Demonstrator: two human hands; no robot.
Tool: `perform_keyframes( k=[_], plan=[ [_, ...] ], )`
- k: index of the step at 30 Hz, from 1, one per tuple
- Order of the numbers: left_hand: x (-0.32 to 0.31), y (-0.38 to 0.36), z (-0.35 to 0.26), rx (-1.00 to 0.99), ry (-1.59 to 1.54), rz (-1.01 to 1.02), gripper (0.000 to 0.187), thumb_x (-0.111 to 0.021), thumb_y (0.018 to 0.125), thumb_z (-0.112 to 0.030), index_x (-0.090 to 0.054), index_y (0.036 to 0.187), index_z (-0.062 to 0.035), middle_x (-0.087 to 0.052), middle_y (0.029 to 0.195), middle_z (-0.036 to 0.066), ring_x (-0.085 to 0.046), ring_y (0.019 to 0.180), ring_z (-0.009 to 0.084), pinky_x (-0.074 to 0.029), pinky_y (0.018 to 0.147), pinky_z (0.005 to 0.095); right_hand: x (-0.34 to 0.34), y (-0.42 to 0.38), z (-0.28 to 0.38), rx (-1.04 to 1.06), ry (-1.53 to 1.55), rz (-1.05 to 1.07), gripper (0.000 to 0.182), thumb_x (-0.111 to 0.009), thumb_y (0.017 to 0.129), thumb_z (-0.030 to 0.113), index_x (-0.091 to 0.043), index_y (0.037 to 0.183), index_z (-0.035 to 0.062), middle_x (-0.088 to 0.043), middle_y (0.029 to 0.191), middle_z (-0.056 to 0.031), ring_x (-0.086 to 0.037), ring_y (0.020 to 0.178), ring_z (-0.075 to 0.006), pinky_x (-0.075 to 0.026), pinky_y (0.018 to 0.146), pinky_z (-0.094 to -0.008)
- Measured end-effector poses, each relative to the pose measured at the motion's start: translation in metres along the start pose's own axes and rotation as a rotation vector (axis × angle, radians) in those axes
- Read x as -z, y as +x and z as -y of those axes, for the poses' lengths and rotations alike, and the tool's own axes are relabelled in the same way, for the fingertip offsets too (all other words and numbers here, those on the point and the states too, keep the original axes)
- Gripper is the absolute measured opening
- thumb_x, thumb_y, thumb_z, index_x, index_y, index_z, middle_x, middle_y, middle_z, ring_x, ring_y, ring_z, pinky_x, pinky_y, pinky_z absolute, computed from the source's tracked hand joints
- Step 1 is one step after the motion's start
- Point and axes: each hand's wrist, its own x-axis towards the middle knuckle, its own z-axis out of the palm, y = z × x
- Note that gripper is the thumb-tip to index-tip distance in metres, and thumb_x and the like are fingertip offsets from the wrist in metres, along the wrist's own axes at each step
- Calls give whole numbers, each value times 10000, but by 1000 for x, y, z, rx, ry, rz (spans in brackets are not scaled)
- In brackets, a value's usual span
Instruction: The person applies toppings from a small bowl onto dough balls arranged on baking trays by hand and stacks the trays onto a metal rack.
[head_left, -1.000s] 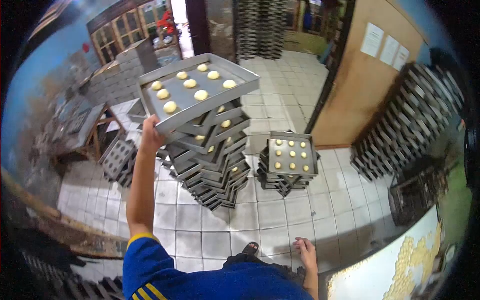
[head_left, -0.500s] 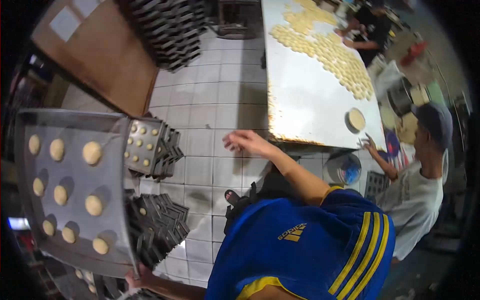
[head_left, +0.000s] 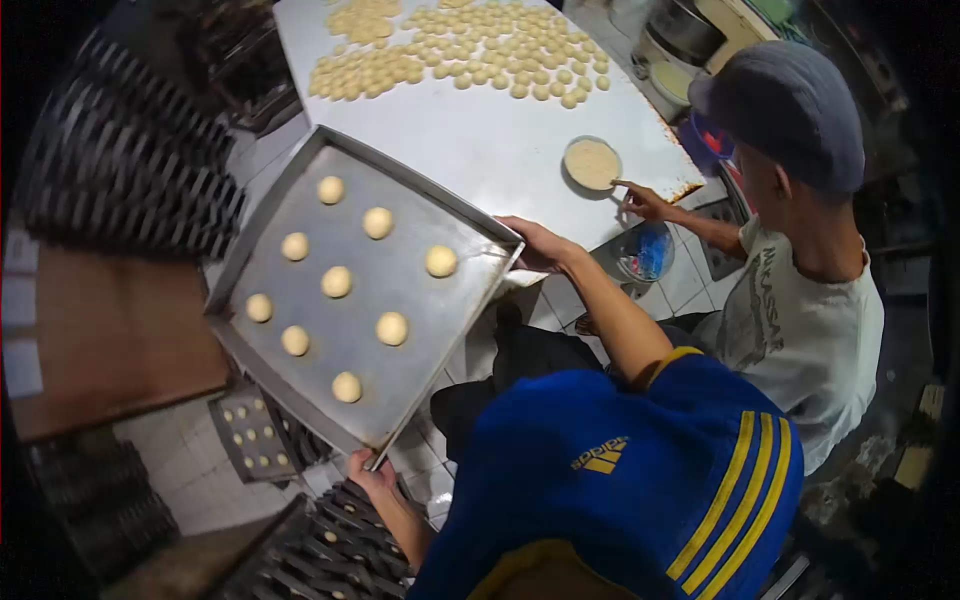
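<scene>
A large metal tray (head_left: pixel 300 375) with several round dough balls (head_left: pixel 336 282) is held tilted in front of me. My left hand (head_left: pixel 372 472) grips its lower corner. At the opposite right corner, my right hand (head_left: pixel 540 245) is closed on the rim, with part of the fingers hidden beneath the metal. Behind the tray stands a white table (head_left: pixel 460 140) bearing many more dough pieces (head_left: pixel 500 60). A round dish (head_left: pixel 592 163) with pale contents lies near the table's corner.
A person in a grey cap and white shirt (head_left: pixel 800 330) is at the right, one hand by the dish. Stacked dark trays (head_left: pixel 130 160) stand at the far left, near a brown board (head_left: pixel 120 330). More stacked trays (head_left: pixel 330 545) are below, beside a smaller-looking tray of dough (head_left: pixel 252 435).
The big tray has moved from the far left to the centre, before the table. My right hand, empty and open before, now holds its right corner. The view has turned.
</scene>
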Motion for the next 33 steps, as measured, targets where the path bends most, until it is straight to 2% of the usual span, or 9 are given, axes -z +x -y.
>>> perform_keyframes(
  k=[5, 10, 13, 15, 16, 19, 23, 29, 33],
  plan=[
    [-84, 65, 51, 433, 111, 307, 215, -694, 851, -138, -551, 711, -60, -575, 751, 25, -581, 707, 187, -511, 748, 405, 118, -27, -23, -152, 37, -236, 780, -508, 1090, 675, -520, 1578, 67, -635, 1469, -135, -602, 1353, -242, -496, 1151, -499],
    [-154, 112, 102, 411, 79, 321, 167, -651, 792, -72, -519, 692, -96, -522, 714, 10, -525, 649, 145, -444, 687, 339, 168, -22, -47, -45, -281, -533, 818, -479, 1114, 646, -518, 1569, -33, -624, 1501, -174, -571, 1390, -270, -420, 1209, -397],
    [-161, 131, 106, 456, 169, 455, 38, -652, 805, -64, -631, 834, -74, -577, 792, -6, -552, 716, 164, -459, 743, 344, 187, -25, -59, 28, -546, -568, 719, -453, 1151, 558, -598, 1488, -60, -663, 1468, -189, -600, 1352, -286, -432, 1180, -378],
    [-172, 137, 113, 490, 261, 435, 252, -683, 854, -111, -676, 1100, -58, -628, 947, -8, -577, 797, 159, -476, 790, 348, 201, -30, -58, -67, -818, -595, 672, -483, 1141, 546, -664, 1429, -33, -716, 1363, -237, -665, 1226, -317, -485, 1111, -390],
    [-157, 151, 123, 558, 308, 520, 776, -604, 810, -33, -471, 1574, -45, -627, 1357, 86, -617, 1228, 273, -497, 1065, 391, 195, -32, -35, -195, -1017, -593, 543, -580, 1108, 481, -757, 1290, 1, -762, 1200, -249, -726, 1041, -325, -549, 982, -414],
    [-169, 143, 130, 532, 518, 317, 804, -599, 826, -25, -443, 1614, -46, -599, 1475, 130, -580, 1345, 322, -446, 1154, 410, 190, -40, 5, -158, -1287, -672, 404, -690, 1049, 389, -796, 1182, 22, -780, 1092, -210, -744, 918, -302, -572, 860, -424],
    [-189, 143, 117, 449, 947, 524, 794, -580, 898, -61, -356, 1656, 18, -554, 1536, 215, -538, 1383, 351, -405, 1174, 383, 220, -6, 61, 348, -1247, -1099, 289, -785, 988, 289, -818, 1114, 32, -789, 923, -162, -725, 760, -273, -560, 728, -420],
    [-205, 117, 122, 235, 1164, 461, 891, -584, 988, -218, -173, 1761, -49, -352, 1717, 198, -507, 1330, 318, -423, 1115, 381, 289, 27, 84, 194, -1624, -1067, 288, -805, 959, 292, -834, 1098, 42, -805, 968, -197, -785, 851, -335, -600, 786, -422],
    [-206, 121, 128, 223, 1124, 442, 876, -544, 991, -156, -140, 1757, -24, -215, 1799, 222, -287, 1610, 328, -228, 1290, 394, 294, 27, 91, 130, -1730, -1020, 280, -789, 965, 295, -836, 1086, 47, -808, 988, -195, -787, 910, -361, -610, 836, -447]
  ],
)
